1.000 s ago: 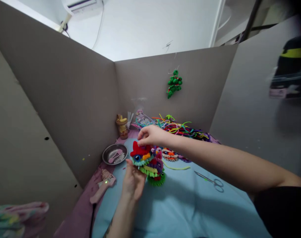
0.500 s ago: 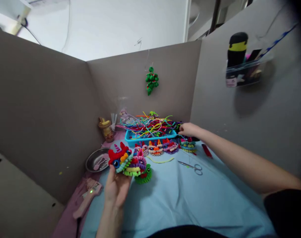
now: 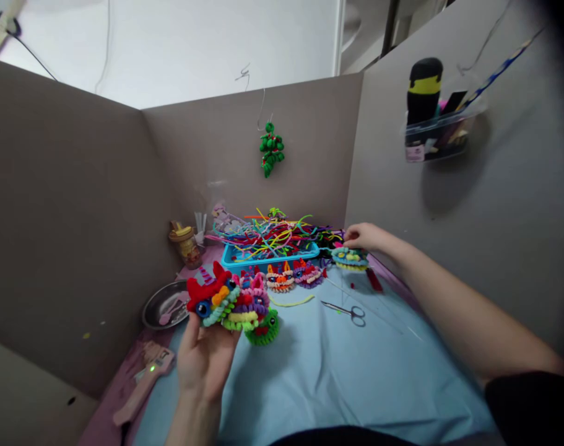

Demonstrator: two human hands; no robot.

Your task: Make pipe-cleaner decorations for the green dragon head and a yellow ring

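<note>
Raised over the cloth, my left hand (image 3: 207,359) is closed round a colourful fuzzy pipe-cleaner animal head (image 3: 212,294) with red top, blue eyes and a purple horn. Pink-purple (image 3: 252,297) and green (image 3: 264,328) pipe-cleaner heads sit right beside it; whether they are joined or also held is unclear. At the far right, my right hand (image 3: 363,236) has its fingers closed at the top of a teal-and-yellow pipe-cleaner head (image 3: 350,258). Its fingertips are partly hidden. Orange-white (image 3: 280,277) and purple-red (image 3: 308,274) heads stand in a row between the hands.
A blue tray (image 3: 244,265) piled with loose pipe cleaners (image 3: 277,235) stands at the back. Scissors (image 3: 349,311) and a yellow-green strip (image 3: 293,302) lie on the blue cloth (image 3: 337,384). To the left are a metal bowl (image 3: 154,310), a pink glue gun (image 3: 140,390) and a jar (image 3: 187,246).
My right hand has taken hold of the teal-and-yellow head and lifted it slightly up and to the right. My left hand keeps its hold. The view has turned a little right.
</note>
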